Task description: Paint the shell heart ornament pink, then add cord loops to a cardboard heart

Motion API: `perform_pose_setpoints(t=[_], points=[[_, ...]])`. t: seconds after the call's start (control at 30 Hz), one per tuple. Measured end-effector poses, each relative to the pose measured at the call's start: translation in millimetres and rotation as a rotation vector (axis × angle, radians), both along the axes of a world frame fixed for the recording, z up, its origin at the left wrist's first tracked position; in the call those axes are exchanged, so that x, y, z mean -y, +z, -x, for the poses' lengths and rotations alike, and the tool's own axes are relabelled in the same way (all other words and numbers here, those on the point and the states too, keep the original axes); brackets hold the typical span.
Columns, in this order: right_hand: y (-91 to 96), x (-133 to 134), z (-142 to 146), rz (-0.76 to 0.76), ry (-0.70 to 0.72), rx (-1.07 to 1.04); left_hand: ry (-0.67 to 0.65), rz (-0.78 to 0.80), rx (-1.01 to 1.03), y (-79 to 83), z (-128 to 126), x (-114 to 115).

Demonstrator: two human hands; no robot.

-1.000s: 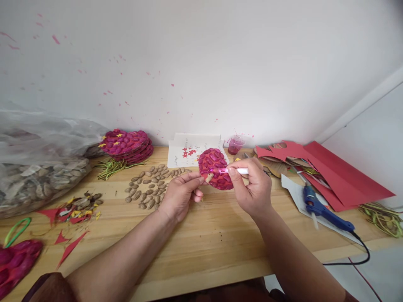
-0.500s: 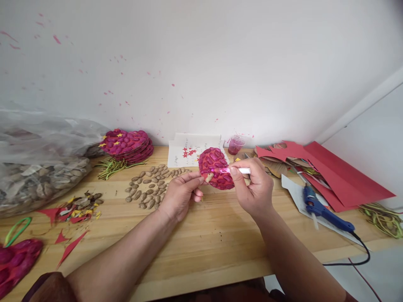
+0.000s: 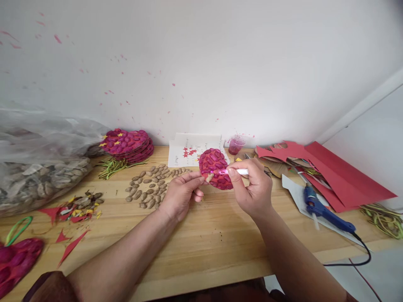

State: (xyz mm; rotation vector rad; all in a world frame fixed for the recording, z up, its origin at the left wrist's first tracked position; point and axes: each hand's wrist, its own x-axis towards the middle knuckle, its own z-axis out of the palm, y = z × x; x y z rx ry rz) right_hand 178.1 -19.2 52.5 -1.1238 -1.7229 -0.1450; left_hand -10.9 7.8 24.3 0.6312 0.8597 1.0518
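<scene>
- Gripping the bumpy magenta disc (image 3: 214,161) by its lower left rim, the left hand (image 3: 182,191) has its thumb in front and its other fingers curled below.
- The right hand (image 3: 254,184) pinches a white stick (image 3: 242,171) between thumb and fingers; the stick's pink-stained end meets the face of the disc.
- The disc is held up above the middle of the worktop (image 3: 201,243), tilted toward the viewer; one tan lump (image 3: 209,177) shows beside the left thumb among the magenta ones.
- Unpainted peanuts (image 3: 152,186) lie loosely spread just left of the disc.
- Behind the disc, toward the back edge, a white sheet (image 3: 176,155) bears small red stars (image 3: 189,152); a clear cup (image 3: 236,145) with pink liquid stands to its right.
- Left along the back edge sits a stack of magenta discs (image 3: 127,144) with yellow stars on top, green cords (image 3: 113,167) before it.
- Toward the left edge rests a plastic bag (image 3: 44,180) of peanuts, with scraps (image 3: 83,205) in front.
- Toward the front left corner lies another magenta disc (image 3: 20,262) with a green loop (image 3: 19,230).
- Toward the right edge, red paper (image 3: 333,167) lies behind a blue glue gun (image 3: 329,214).
</scene>
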Motion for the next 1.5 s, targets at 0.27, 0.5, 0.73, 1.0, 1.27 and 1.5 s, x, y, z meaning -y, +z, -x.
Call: perform_pose_setpoints(t=[0.27, 0.5, 0.73, 1.0, 1.27, 1.5], points=[[0.2, 0.6, 0.3, -0.009, -0.004, -0.036, 0.001, 0.002, -0.01, 0.6, -0.4, 0.4], [-0.6, -0.7, 0.6, 0.007, -0.011, 0.002, -0.002, 0.003, -0.016, -1.0, -0.7, -0.8], [0.8, 0.1, 1.4, 0.006, 0.063, -0.002, -0.005, 0.001, -0.018, -1.0, -0.2, -0.1], [1.6, 0.5, 2.4, 0.005, 0.058, -0.006, -0.017, -0.015, -0.025, -2.3, -0.8, -0.2], [2.6, 0.5, 2.8, 0.01, 0.051, -0.007, -0.013, -0.022, -0.029, -3.1, -0.3, -0.3], [0.9, -1.5, -0.5, 0.009, 0.008, 0.006, -0.006, -0.022, -0.026, -2.2, 0.1, -0.7]])
